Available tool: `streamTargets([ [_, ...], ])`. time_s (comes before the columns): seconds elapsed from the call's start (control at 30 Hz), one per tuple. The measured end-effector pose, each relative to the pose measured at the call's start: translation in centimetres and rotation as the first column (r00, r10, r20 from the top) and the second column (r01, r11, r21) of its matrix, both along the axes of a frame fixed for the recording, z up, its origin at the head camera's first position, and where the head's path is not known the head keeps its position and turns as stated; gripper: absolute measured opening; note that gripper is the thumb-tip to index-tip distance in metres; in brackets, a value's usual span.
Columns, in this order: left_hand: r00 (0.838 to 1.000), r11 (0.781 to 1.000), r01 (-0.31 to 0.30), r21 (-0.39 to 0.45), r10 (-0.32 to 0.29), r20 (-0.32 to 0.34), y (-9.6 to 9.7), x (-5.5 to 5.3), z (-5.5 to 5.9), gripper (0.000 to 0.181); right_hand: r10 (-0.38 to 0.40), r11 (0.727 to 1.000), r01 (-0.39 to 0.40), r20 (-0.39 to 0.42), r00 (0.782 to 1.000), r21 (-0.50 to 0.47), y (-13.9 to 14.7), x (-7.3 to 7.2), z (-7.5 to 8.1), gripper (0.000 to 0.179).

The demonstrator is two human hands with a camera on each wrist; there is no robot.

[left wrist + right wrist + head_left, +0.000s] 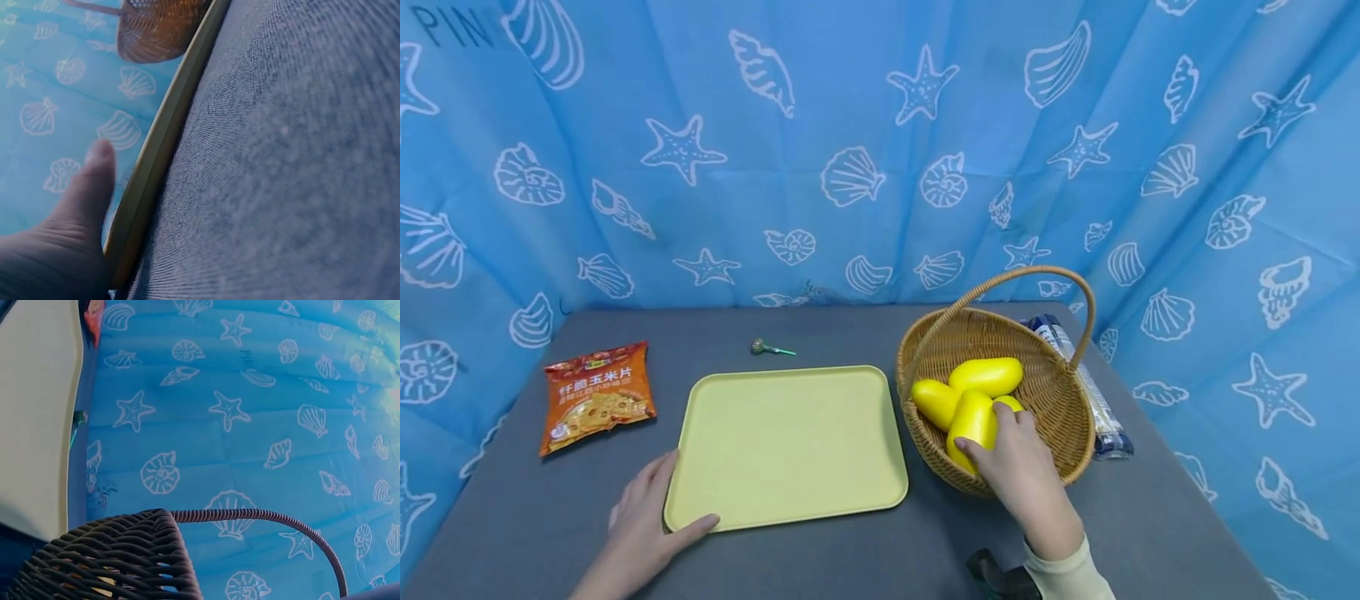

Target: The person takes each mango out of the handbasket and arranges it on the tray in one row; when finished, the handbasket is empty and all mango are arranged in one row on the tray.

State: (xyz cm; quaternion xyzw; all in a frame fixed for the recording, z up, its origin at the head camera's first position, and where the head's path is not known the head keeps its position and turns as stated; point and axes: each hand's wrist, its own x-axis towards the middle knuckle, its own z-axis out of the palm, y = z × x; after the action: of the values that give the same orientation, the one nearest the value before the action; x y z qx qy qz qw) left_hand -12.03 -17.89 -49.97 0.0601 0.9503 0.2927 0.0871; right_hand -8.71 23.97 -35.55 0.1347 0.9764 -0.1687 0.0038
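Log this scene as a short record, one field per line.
Left hand: resting at the near left corner of the tray
Right hand: in the basket, gripping the nearest yellow fruit
Tray: pale yellow, nothing on it
Basket: wicker with arched handle, right of the tray
Yellow fruit: four visible, all in the basket, one mostly hidden
Snack bag: orange, left of the tray
Long package: blue and white, partly behind the basket
Small item: green stick, beyond the tray
Backdrop: blue curtain, white shells and starfish
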Motion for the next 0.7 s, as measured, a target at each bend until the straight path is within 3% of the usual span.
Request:
streamTargets([
  [0.17,0.998,0.999,0.024,-0.046,-0.027,-0.057,-0.03,0.02,-0.26,0.114,0.001,1.0,0.0,0.026,1.0,-0.03,0.06,-0.04,-0.3,0.083],
  [0.37,0.991,0.999,0.031,-0.037,-0.036,-0.125,-0.02,0.1,-0.55,0.111,0.016,0.999,-0.016,0.02,1.0,-0.028,0.02,-0.08,-0.21,0.085],
  [0.7,0.988,0.998,0.05,-0.035,-0.055,-0.146,-0.06,0.26,-0.86,0.111,0.023,0.999,-0.023,0.003,1.0,-0.026,-0.01,0.02,-0.41,0.084],
])
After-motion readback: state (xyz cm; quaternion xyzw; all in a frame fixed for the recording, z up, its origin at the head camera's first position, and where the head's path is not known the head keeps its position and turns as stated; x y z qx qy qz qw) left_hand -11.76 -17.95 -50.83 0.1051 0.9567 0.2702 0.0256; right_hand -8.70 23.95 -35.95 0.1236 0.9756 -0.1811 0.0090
